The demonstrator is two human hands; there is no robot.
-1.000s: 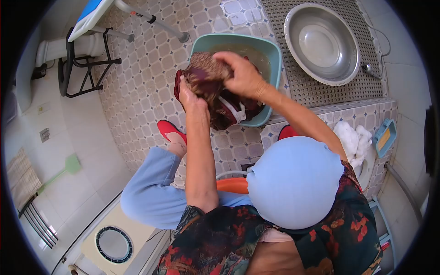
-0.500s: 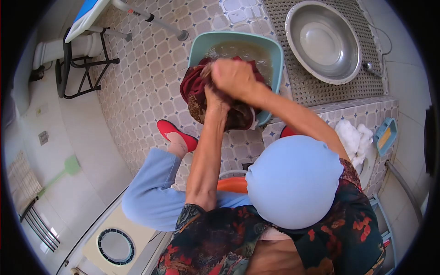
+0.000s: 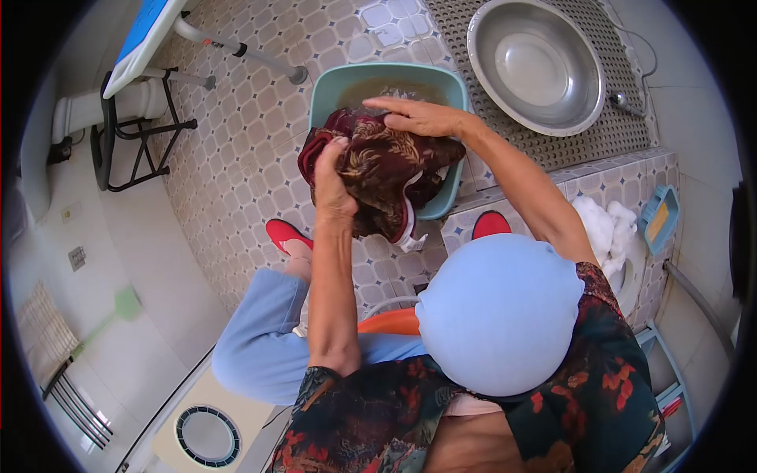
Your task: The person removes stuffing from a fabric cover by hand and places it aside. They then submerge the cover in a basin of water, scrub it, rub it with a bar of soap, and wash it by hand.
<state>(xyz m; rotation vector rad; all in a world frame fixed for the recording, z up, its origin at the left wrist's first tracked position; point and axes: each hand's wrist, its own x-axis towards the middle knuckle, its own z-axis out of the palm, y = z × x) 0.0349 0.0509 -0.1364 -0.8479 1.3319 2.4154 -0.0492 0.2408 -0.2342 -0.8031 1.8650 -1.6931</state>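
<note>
A dark red patterned garment [image 3: 386, 169] with gold leaf shapes lies bunched over the near side of a light teal basin [image 3: 461, 158]. Its pale edging and a white tag hang over the rim at the front. My left hand [image 3: 333, 185] is closed on the garment's left side, thumb on top and fingers hidden beneath the cloth. Across the garment's far edge rests my right hand [image 3: 426, 118], open, its fingers stretched out to the left and the thumb apart. Cloudy brownish water [image 3: 394, 87] shows in the back of the basin.
A large steel bowl [image 3: 536, 67] stands on a perforated mat [image 3: 505, 150] at the upper right. White cloth [image 3: 603, 229] and a small blue tray [image 3: 661, 219] lie at the right. A metal-legged chair [image 3: 142, 130] is at the upper left. Tiles [image 3: 236, 165] cover the floor.
My hands were together, blurred, on the bunched cloth. Now they are apart, left nearer me and right farther back, and the garment is spread wider with its edging showing.
</note>
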